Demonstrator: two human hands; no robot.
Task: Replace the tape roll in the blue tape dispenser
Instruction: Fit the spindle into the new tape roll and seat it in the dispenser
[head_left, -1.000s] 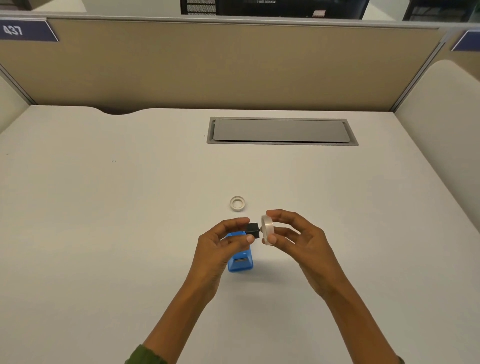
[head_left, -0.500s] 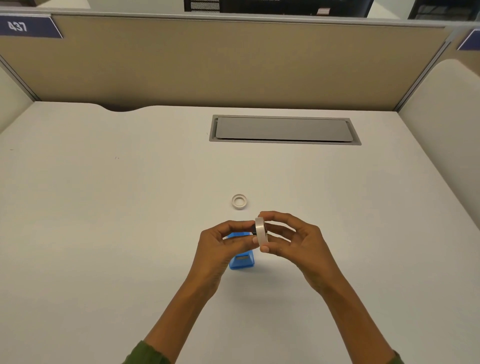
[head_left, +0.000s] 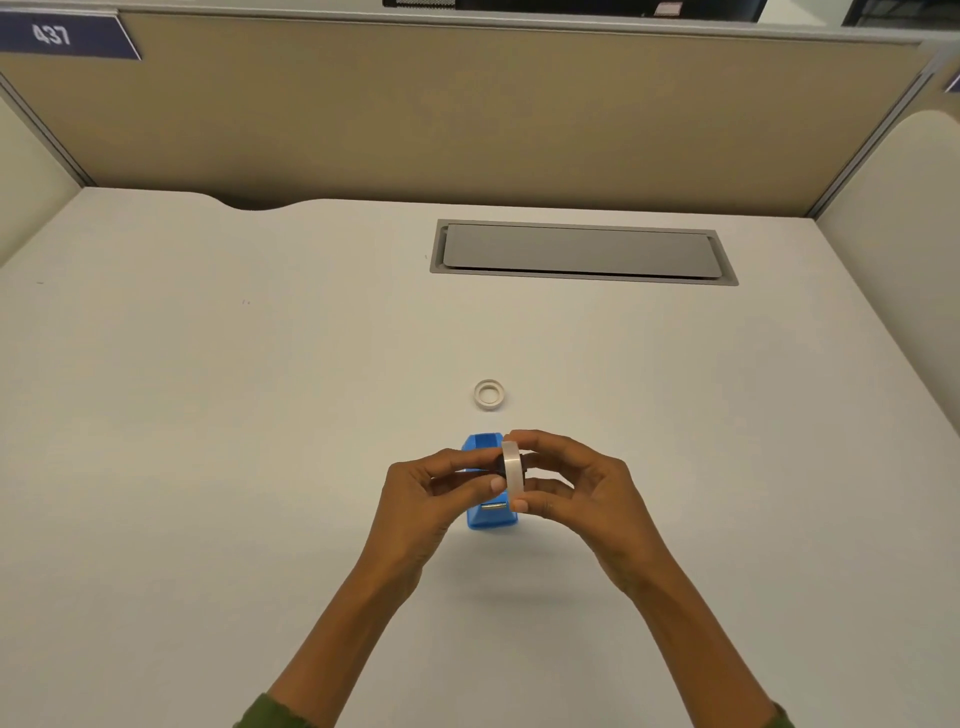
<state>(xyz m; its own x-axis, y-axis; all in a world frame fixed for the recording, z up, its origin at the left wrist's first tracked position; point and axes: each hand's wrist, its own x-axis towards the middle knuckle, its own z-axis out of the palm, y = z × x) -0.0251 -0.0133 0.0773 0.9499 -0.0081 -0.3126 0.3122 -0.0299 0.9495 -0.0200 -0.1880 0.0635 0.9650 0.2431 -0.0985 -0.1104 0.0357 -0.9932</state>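
The blue tape dispenser (head_left: 485, 519) stands on the white desk, partly hidden behind my hands. Just above it my right hand (head_left: 582, 499) pinches a whitish tape roll (head_left: 511, 475) held on edge. A black spindle (head_left: 501, 464) sits in the roll's hole, mostly hidden. My left hand (head_left: 431, 493) grips the spindle's left end with thumb and fingers. A small empty tape core (head_left: 489, 394) lies flat on the desk beyond the dispenser.
A grey cable hatch (head_left: 582, 253) is set into the white desk (head_left: 208, 415) at the back. Tan partition panels (head_left: 467, 114) wall in the desk behind and at both sides.
The black spindle in my left hand has gone into the tape roll in my right hand. Both hands have closed together above the dispenser.
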